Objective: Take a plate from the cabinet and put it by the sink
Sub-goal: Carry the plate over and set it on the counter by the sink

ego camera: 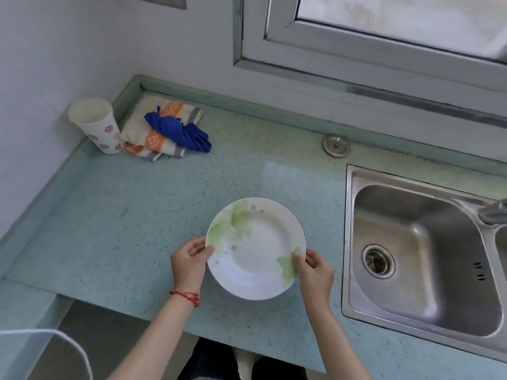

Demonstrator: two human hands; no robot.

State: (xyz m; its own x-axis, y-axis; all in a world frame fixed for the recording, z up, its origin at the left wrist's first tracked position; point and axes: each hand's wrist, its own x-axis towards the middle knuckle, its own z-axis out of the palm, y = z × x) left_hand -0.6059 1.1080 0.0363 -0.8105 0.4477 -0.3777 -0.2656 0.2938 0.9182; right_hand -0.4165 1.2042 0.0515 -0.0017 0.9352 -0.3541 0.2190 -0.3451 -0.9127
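Note:
A white plate (pixel 256 249) with green leaf prints is over the pale blue speckled counter (pixel 131 215), a short way left of the steel sink (pixel 419 259). My left hand (pixel 189 263) grips the plate's left rim, thumb on top. My right hand (pixel 314 272) grips its right rim over a leaf print. Whether the plate rests on the counter or hovers just above it I cannot tell. No cabinet is in view.
A paper cup (pixel 96 124) stands in the far left corner beside a folded orange-striped towel (pixel 156 133) with a blue cloth (pixel 178 131) on it. A round metal cap (pixel 336 145) sits behind the sink. A tap (pixel 493 212) is at the right edge.

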